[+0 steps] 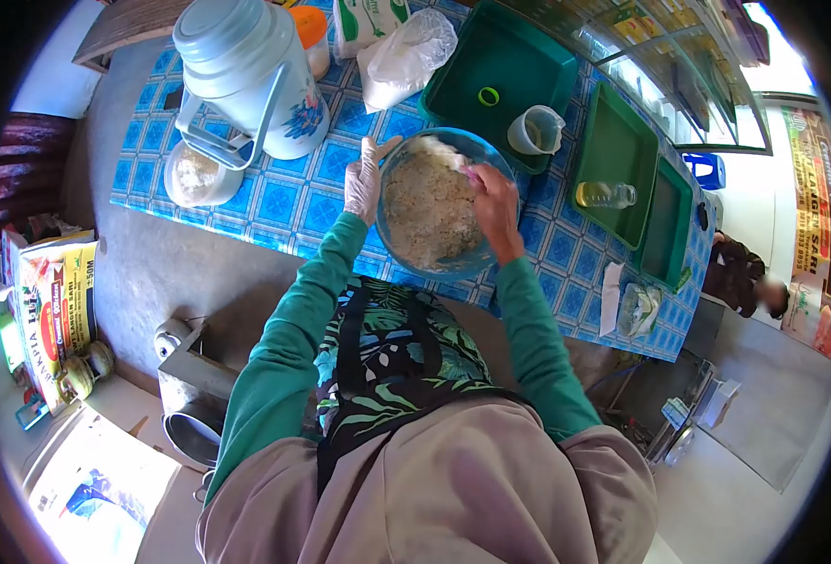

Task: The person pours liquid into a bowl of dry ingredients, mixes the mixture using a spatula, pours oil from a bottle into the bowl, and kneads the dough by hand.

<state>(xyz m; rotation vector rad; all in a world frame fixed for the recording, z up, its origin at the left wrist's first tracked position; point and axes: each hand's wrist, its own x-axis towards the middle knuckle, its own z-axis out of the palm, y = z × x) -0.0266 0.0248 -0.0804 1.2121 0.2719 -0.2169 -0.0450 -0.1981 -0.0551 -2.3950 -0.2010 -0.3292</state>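
Note:
A clear round mixing bowl [448, 268] stands on the table in front of me, holding a crumbly beige mixture [427, 211] with a paler patch of flour at its far side. My left hand [365, 180], in a thin whitish glove, grips the bowl's left rim. Over the right side of the bowl, my right hand [496, 209] is closed round a utensil with a pink handle [473, 176]. The utensil's working end cannot be clearly made out against the pale flour.
A large flask [289, 103] and a tub of white powder [195, 179] stand left. Behind lie a plastic bag [415, 47] and a green tray [519, 56] near a measuring jug [535, 130]. Right, another green tray [613, 160] holds a bottle [606, 195]. A person [740, 277] is beyond the table.

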